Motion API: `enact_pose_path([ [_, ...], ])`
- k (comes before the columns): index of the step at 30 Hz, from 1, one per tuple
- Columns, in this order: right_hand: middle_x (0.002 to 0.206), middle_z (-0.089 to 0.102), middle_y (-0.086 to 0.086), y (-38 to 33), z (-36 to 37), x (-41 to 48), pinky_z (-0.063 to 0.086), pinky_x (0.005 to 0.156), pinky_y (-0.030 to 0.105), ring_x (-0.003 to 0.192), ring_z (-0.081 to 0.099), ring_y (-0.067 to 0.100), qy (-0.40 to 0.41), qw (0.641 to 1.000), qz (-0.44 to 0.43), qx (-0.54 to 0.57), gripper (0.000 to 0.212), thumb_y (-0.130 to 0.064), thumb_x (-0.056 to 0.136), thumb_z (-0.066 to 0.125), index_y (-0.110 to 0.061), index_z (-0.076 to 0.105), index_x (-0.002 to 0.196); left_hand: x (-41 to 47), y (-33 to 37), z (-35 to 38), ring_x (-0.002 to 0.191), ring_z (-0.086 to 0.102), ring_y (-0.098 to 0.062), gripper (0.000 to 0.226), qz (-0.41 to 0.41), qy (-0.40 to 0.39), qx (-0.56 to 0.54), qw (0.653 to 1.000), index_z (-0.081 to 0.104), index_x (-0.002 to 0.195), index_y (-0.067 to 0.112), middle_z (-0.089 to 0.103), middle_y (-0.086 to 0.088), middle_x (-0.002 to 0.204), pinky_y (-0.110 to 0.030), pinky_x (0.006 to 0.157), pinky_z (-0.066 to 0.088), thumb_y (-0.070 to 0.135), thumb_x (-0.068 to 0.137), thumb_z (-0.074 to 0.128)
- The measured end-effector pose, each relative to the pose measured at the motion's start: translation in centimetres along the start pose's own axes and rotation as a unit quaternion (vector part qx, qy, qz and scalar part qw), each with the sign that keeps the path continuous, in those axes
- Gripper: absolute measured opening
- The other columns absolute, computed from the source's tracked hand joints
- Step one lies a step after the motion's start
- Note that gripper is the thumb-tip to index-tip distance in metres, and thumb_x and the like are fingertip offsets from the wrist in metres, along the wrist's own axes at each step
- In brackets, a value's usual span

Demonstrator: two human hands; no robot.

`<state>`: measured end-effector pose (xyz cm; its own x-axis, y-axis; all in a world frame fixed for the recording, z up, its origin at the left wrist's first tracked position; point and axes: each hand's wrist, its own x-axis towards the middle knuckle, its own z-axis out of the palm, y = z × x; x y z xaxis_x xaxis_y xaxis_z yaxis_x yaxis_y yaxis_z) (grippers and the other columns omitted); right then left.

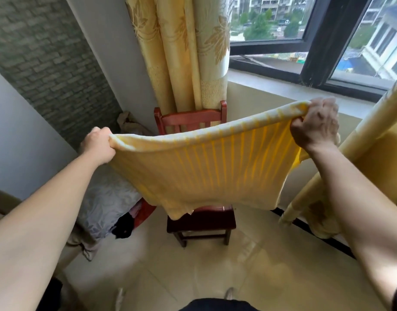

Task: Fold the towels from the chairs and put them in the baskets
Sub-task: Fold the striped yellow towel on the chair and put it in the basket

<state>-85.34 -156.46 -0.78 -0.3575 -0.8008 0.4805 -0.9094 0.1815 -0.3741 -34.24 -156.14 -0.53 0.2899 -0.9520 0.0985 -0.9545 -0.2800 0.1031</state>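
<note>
Nearest, two bare forearms reached forward over a pale tiled floor (pixel 193 270). The left hand (pixel 98 145) gripped one top corner of a yellow striped towel (pixel 204 173). The right hand (pixel 314 126) gripped the other top corner, its fingers (pixel 325 104) curled tightly round the edge. The towel hung spread in the air between them, sagging a little, its lower edge over the seat of a red wooden chair (pixel 199 221). Behind stood a gold curtain (pixel 182 52) and a window (pixel 271 23). By the look of it, the towel was off the chair and opened out but not yet folded. No basket could be made out for certain, so folding and putting away remained.
</note>
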Motion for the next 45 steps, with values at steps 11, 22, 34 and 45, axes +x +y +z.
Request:
enact_pose_path([
  [11, 0.109, 0.059, 0.025, -3.4, -6.9, -3.7, 0.044, 0.087, 0.046, 0.102, 0.057, 0.044, 0.057, 0.998, 0.016, -0.001, 0.032, -0.028, 0.086, 0.039, -0.005, 0.058, 0.097, -2.0, -4.1, -3.4, 0.081, 0.055, -0.034, 0.03, 0.017, 0.032, -0.175, 0.984, 0.051, 0.078, 0.017, 0.057, -0.009, 0.08, -0.038, 0.072, 0.047, 0.044, 0.065, 0.051],
  [22, 0.121, 0.053, 0.026, -4.0, -2.8, -0.3, 0.047, 0.091, 0.05, 0.108, 0.056, 0.048, -0.094, 0.992, -0.031, -0.074, 0.033, -0.006, 0.095, 0.049, -0.006, 0.066, 0.123, 2.2, -3.6, -2.1, 0.113, 0.052, -0.031, 0.028, -0.014, -0.034, 0.17, 0.985, 0.071, 0.104, 0.02, 0.065, -0.007, 0.107, -0.038, 0.079, 0.045, 0.01, 0.078, 0.072],
  [34, 0.118, 0.052, 0.021, -5.6, -2.2, 2.5, 0.049, 0.083, 0.052, 0.1, 0.057, 0.044, 0.088, 0.995, -0.046, 0.026, 0.027, -0.022, 0.101, 0.044, -0.013, 0.062, 0.119, 4.7, -3.3, -4.7, 0.12, 0.043, -0.043, 0.037, -0.037, 0.314, -0.075, 0.946, 0.06, 0.115, 0.014, 0.059, -0.021, 0.118, -0.064, 0.105, 0.03, -0.001, 0.088, 0.041],
  [45, 0.119, 0.053, 0.017, 0.3, 2.8, -12.2, 0.049, 0.082, 0.048, 0.108, 0.056, 0.042, -0.028, 0.999, 0.016, -0.004, 0.028, -0.015, 0.096, 0.048, -0.02, 0.067, 0.116, -7.6, -8.3, 9.3, 0.117, 0.046, -0.034, 0.027, -0.055, 0.262, -0.077, 0.96, 0.065, 0.101, 0.015, 0.063, -0.013, 0.106, -0.051, 0.097, 0.03, 0.013, 0.083, 0.045],
])
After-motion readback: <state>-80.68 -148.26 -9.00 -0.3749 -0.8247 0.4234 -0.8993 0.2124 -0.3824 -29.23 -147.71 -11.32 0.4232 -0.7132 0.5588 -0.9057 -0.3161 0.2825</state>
